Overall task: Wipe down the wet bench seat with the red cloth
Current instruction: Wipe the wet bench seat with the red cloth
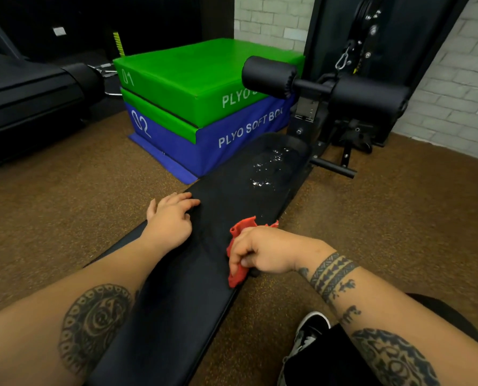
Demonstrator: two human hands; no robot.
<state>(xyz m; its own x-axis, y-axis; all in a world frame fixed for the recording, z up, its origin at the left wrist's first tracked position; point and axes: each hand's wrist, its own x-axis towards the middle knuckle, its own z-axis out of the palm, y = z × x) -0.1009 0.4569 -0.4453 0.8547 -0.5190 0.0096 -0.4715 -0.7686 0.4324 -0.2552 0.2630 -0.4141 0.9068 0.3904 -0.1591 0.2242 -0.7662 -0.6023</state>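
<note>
My right grip [262, 252] was curled tight round the red cloth [243, 224], bunched on the black surface [226, 199] at its right edge, midway along. Left grip [171, 218] lay relaxed, fingers resting on the left edge, holding nothing. Water puddle [268, 165] sat at the far end, well apart from the cloth.

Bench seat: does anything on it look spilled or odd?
Yes. A puddle of water glistens on the far end of the bench, near the roller pads. The cloth, gripped in the right hand, lies nearer the camera, short of the puddle.
</note>
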